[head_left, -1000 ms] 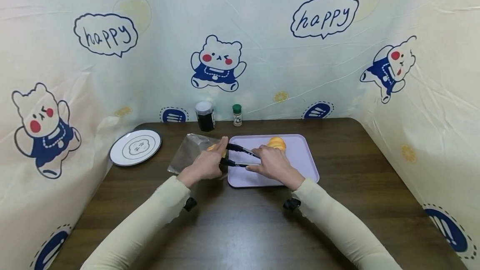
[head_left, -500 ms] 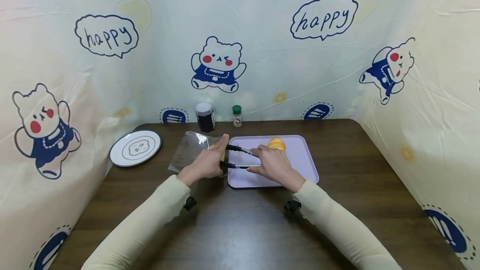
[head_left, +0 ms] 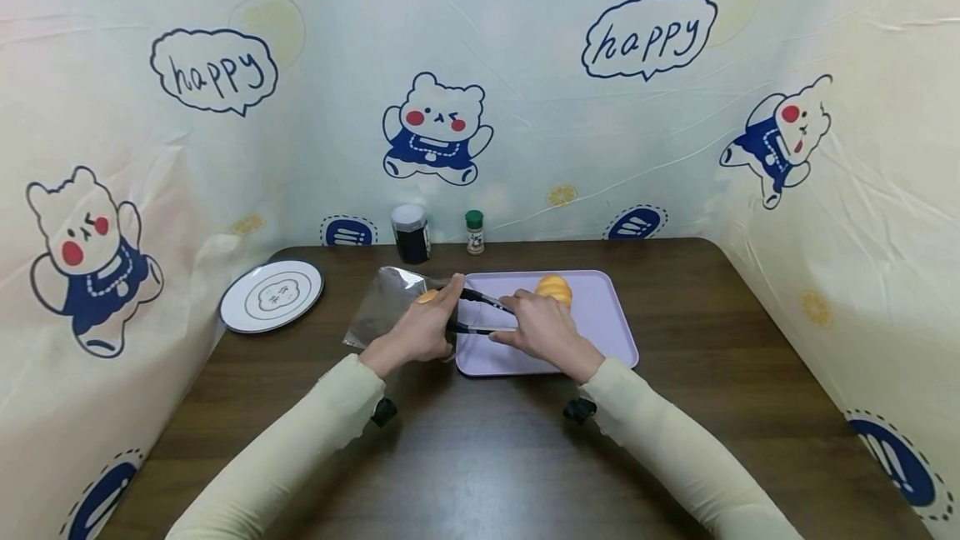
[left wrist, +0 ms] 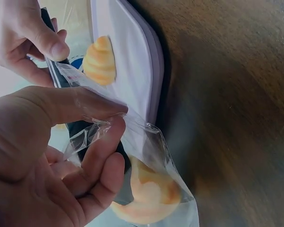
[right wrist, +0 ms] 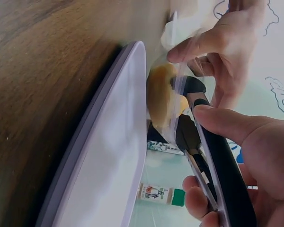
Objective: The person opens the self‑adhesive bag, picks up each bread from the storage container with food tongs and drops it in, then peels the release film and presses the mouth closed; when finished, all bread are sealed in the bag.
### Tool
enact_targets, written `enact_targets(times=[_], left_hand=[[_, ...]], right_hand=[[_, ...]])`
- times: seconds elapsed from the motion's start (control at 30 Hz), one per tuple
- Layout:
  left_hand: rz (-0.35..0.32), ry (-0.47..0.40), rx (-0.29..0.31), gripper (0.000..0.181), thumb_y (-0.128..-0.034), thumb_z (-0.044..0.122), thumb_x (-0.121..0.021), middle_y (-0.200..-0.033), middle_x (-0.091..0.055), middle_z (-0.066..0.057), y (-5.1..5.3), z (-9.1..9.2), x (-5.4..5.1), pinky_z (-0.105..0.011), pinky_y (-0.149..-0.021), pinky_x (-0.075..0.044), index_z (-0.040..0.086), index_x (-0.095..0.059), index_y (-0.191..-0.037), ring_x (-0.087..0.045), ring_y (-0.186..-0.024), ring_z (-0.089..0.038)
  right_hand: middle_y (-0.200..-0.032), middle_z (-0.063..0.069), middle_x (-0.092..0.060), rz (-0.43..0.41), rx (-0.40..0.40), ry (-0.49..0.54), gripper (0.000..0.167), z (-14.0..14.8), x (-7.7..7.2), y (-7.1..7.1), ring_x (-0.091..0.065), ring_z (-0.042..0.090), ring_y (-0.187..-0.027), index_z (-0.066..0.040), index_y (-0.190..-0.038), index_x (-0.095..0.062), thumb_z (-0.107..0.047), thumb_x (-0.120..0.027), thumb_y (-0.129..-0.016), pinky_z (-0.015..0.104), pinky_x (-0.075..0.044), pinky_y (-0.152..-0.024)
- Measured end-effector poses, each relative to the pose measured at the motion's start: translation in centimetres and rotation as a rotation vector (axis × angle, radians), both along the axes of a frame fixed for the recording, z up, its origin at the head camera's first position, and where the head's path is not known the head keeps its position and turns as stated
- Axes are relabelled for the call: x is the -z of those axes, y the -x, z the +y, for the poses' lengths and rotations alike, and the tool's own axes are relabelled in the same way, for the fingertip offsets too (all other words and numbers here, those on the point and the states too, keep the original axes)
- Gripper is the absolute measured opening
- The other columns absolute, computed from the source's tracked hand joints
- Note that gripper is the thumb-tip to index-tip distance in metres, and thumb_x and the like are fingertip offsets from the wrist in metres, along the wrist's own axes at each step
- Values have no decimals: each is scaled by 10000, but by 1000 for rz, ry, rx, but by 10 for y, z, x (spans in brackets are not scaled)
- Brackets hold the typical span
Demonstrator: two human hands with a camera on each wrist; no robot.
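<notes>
My left hand (head_left: 422, 330) pinches the mouth of a clear plastic bag (head_left: 382, 302) between thumb and finger, just left of the lilac tray (head_left: 603, 336). Inside the bag lies a golden bread roll (left wrist: 154, 194). With my right hand (head_left: 551, 332) I grip black-handled tongs (right wrist: 227, 175) above the tray. Their dark tips reach into the bag's mouth at the roll, arms spread apart; whether they still squeeze it I cannot tell. Another spiral bread roll (head_left: 553, 287) sits on the tray's far side, partly behind my right hand.
A white plate (head_left: 240, 307) with a dark rim lies at the table's left edge. Along the back stand a dark jar with a pale lid (head_left: 411, 236) and a green-capped shaker (head_left: 474, 232). Printed cloth walls border the wooden table (head_left: 480, 457).
My left hand and the bag have shifted slightly to the right. The right hand with the tongs has barely moved, and the roll on the tray stays put.
</notes>
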State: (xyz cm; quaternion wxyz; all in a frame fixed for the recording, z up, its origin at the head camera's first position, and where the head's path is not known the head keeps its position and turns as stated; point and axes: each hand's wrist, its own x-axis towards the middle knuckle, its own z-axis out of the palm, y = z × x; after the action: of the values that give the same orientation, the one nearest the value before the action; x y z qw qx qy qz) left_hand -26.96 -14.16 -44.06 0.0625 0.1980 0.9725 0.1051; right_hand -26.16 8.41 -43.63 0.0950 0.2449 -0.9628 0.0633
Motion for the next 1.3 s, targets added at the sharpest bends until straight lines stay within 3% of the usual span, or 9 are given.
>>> enact_targets(times=[0.07,0.13,0.27,0.37,0.47,0.57,0.77,0.9,1.3], left_hand=[[4,-20,10,1209,-747,144,-833,-1692,-115,-57,0,-1,0,-309,-610,-497,178,5,-1617,-603,-689,-196],[4,-35,8,1192,-759,184,-831,-1690,-131,-69,0,-3,1,-352,-729,-538,164,-5,-1618,-658,-930,-244],[-19,-77,-21,1121,-798,227,-801,-1685,-142,-82,2,-9,0,-360,-723,-550,133,-40,-1616,-575,-1235,-273],[-46,-101,-42,1089,-801,190,-780,-1684,-133,-87,4,-14,-2,-293,-583,-509,122,-59,-1615,-629,-1128,-257],[-68,-100,-52,1105,-775,148,-772,-1684,-134,-91,4,-17,-4,-265,-574,-498,124,-57,-1615,-637,-1091,-258],[-73,-76,-60,1114,-769,152,-774,-1684,-141,-87,3,-18,-7,-288,-683,-518,136,-51,-1617,-584,-1200,-277],[-112,-66,-112,1062,-831,189,-752,-1693,-120,-37,1,-19,-11,-440,-884,-543,214,-43,-1621,-511,-1324,-327],[-112,-81,-125,1007,-860,217,-748,-1690,-144,-59,2,-18,-13,-556,-1091,-434,187,-88,-1621,-370,-1461,-365],[-74,-120,-107,988,-839,130,-756,-1657,-239,-141,8,-20,-13,-539,-1161,-363,96,-137,-1608,-373,-1452,-386]], right_hand=[[-1057,39,-717,4,-5,-4,627,1,0,0,-629,154,-701,-153,-1254,-694,-598,-737,-813,306,-498,-519],[-1060,39,-717,6,-11,-9,633,2,0,0,-642,158,-723,-155,-1256,-694,-599,-742,-808,314,-512,-535],[-1050,50,-716,-10,-25,-1,637,6,1,1,-656,169,-766,-149,-1253,-695,-592,-755,-798,335,-537,-574],[-1058,52,-713,-36,-29,11,650,9,0,2,-665,177,-804,-147,-1259,-690,-593,-760,-792,348,-549,-605],[-1091,48,-711,-52,-24,4,676,12,-2,3,-676,183,-867,-150,-1277,-680,-607,-758,-785,359,-565,-665],[-1137,48,-708,-65,-23,-7,690,16,-6,4,-683,195,-943,-150,-1293,-669,-607,-759,-783,386,-577,-744],[-1280,69,-674,-128,-9,-19,733,27,-14,5,-676,254,-1083,-166,-1343,-636,-631,-740,-787,468,-588,-816],[-1285,78,-676,-155,-12,5,746,37,-18,5,-681,282,-1062,-163,-1353,-629,-627,-748,-781,483,-579,-836],[-1336,94,-656,-209,-8,62,802,72,-27,9,-654,239,-1076,-134,-1380,-606,-618,-768,-761,458,-543,-941]])
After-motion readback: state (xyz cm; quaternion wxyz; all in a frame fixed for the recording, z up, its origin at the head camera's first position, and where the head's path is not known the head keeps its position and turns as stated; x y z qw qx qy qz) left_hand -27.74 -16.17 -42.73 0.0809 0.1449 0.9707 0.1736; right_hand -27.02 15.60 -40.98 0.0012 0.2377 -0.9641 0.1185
